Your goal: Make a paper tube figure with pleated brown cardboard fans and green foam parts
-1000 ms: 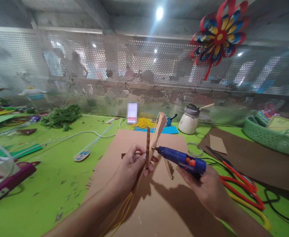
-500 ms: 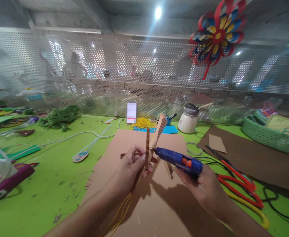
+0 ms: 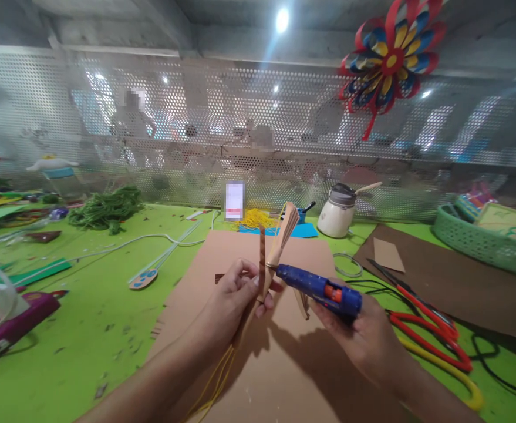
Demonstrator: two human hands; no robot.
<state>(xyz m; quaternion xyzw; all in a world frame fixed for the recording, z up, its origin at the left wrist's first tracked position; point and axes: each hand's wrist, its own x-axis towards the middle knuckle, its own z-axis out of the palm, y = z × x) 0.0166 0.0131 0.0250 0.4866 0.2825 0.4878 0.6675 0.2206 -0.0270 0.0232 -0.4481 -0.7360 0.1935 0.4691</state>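
Between the fingers of my left hand point(image 3: 235, 294) is a folded brown paper piece point(image 3: 287, 226), fanned out in pleats at its top, with a narrow brown strip point(image 3: 262, 252) standing upright beside it. Yellow strings point(image 3: 216, 379) trail down below that hand. My right hand point(image 3: 372, 338) grips a blue glue gun point(image 3: 319, 286), its metal tip up against or very near the strip and the folded paper. Whether the tip touches cannot be made out. Under both hands lies a large tan paper sheet point(image 3: 222, 247).
On the right are red-handled scissors point(image 3: 434, 329), dark brown paper point(image 3: 416, 294) and a green basket point(image 3: 478, 241). A white jar point(image 3: 336, 214) and a phone point(image 3: 234, 200) stand at the back. Green cord point(image 3: 108, 208) and a purple power strip point(image 3: 20, 329) are left.
The glue gun and the brown strip have shifted only very slightly left. Both hands keep their hold, and the view has moved a touch.
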